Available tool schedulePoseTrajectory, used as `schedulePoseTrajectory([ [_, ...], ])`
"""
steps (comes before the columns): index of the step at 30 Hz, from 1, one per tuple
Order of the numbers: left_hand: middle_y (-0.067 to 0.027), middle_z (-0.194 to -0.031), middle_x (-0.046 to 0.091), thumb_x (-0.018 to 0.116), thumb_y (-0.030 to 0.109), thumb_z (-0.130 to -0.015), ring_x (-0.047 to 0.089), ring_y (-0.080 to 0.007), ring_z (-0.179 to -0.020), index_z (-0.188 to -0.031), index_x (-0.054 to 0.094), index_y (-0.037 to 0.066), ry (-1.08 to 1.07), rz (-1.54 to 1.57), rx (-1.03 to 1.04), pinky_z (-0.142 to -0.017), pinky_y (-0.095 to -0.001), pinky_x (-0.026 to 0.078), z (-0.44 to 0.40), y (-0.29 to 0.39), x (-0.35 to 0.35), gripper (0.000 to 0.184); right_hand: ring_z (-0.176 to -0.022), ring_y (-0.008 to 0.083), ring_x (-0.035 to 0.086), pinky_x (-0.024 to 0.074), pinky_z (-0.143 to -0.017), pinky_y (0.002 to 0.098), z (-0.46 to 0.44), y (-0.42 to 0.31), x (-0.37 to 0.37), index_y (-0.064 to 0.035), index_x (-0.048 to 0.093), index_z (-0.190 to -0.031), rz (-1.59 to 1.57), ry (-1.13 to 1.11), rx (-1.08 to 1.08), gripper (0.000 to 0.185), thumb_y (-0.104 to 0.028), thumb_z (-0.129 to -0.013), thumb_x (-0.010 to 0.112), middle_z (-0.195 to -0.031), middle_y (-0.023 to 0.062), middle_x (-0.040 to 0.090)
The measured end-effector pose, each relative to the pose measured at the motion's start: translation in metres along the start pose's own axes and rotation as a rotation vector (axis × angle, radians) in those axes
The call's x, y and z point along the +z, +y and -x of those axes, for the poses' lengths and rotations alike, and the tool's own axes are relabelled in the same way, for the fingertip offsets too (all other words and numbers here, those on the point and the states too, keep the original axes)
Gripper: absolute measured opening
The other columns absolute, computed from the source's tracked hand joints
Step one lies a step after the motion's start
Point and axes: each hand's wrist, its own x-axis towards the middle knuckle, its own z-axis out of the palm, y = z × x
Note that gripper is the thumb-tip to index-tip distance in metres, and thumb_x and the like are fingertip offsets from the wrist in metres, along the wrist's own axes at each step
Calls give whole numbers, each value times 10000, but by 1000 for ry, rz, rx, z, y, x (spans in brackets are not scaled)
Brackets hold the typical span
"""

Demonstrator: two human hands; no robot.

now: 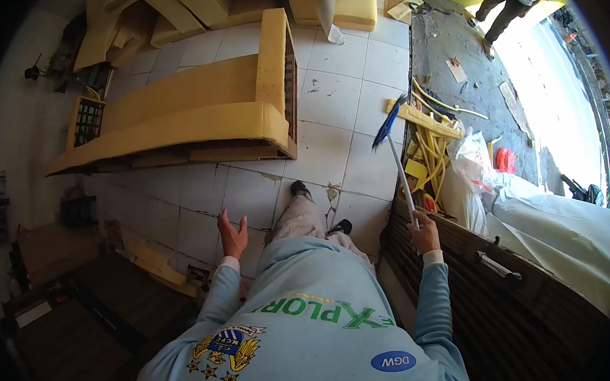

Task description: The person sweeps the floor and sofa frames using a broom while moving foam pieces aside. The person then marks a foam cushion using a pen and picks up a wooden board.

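My right hand [424, 233] is wrapped round the pale handle of a broom [402, 175]. The broom reaches forward from my fist, its blue-bristled head raised beside a foam-topped strip near the doorway. To the left of my body, my left hand [233, 235] hangs with fingers apart and nothing in it. Ahead and to the left lies a sofa frame [186, 85] covered in yellow foam, with its dark underside partly showing; neither hand touches it.
White floor tiles [328, 101], some cracked, lie ahead. Yellow foam offcuts [429, 153] and a plastic bag [471, 159] sit at the right, near a dark slatted panel [494, 300]. Foam pieces [183, 8] are stacked at the back. Another person's legs [500, 21] show outside.
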Motion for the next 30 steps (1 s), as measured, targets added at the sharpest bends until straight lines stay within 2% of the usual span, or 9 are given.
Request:
schedulePoseTrajectory([
  [1, -275, -1472, 211, 627, 288, -905, 232, -414, -1378, -1415, 269, 29, 120, -4, 65, -1100, -464, 293, -25, 36, -8, 675, -499, 137, 567, 456, -408, 304, -11, -9, -1, -70, 544, -1312, -89, -62, 31, 496, -114, -829, 650, -706, 85, 630],
  [5, -267, -1484, 186, 587, 292, -926, 223, -423, -1380, -1420, 269, 45, 473, -1, 370, -1097, -551, 256, -139, 169, -57, 638, -467, 119, 510, 419, -398, 289, -75, -47, 21, -48, 541, -1311, -271, -226, 89, 517, -105, -814, 672, -726, 86, 650],
  [11, -233, -1490, 211, 540, 384, -945, 227, -409, -1387, -1391, 336, 81, 332, -170, 388, -1071, -656, 188, -275, 241, -36, 576, -494, 147, 544, 446, -454, 300, -189, -56, 25, -20, 540, -1296, -283, -157, 255, 474, -91, -839, 643, -778, 143, 670],
  [13, -167, -1454, 335, 522, 421, -940, 315, -344, -1361, -1368, 385, 124, 337, -279, 339, -1074, -633, 210, -284, 250, -20, 539, -560, 199, 627, 488, -482, 330, -224, -56, 7, -5, 582, -1222, -277, -90, 344, 403, -112, -836, 628, -826, 166, 683],
  [15, -128, -1419, 408, 505, 456, -934, 365, -304, -1340, -1358, 413, 149, 273, -396, 277, -1079, -622, 210, -279, 256, -16, 532, -648, 265, 679, 533, -550, 369, -222, -91, -4, 12, 610, -1150, 164, 115, 220, 387, -157, -803, 630, -897, 213, 687],
  [18, -76, -1388, 460, 513, 435, -928, 416, -254, -1304, -1292, 494, 168, 239, -361, 280, -1096, -592, 200, -286, 270, -12, 452, -724, 348, 685, 547, -729, 401, -247, -80, -15, 22, 614, -1106, 406, 332, -141, 386, -192, -784, 609, -957, 254, 671],
  [21, -91, -1393, 451, 542, 381, -910, 410, -274, -1304, -1259, 526, 153, 234, -339, 268, -1092, -596, 207, -290, 291, -5, 417, -716, 335, 685, 545, -719, 382, -233, -170, -72, 34, 598, -1116, 198, 171, -12, 413, -211, -785, 624, -920, 250, 675],
  [26, -189, -1482, 302, 571, 375, -877, 285, -431, -1361, -1339, 455, 131, 365, -504, 150, -1090, -639, 167, -285, 284, -5, 534, -558, 210, 627, 499, -488, 334, -291, -219, -94, 40, 559, -1195, -68, -199, -60, 459, -187, -805, 644, -792, 174, 677],
  [30, -252, -1531, 129, 560, 424, -878, 148, -474, -1402, -1467, 267, 117, 452, -522, -208, -1093, -648, 130, -273, 296, -1, 727, -497, 130, 558, 430, -406, 273, -352, -284, -86, 6, 540, -1267, -121, -462, -87, 467, -160, -849, 664, -737, 86, 668],
])
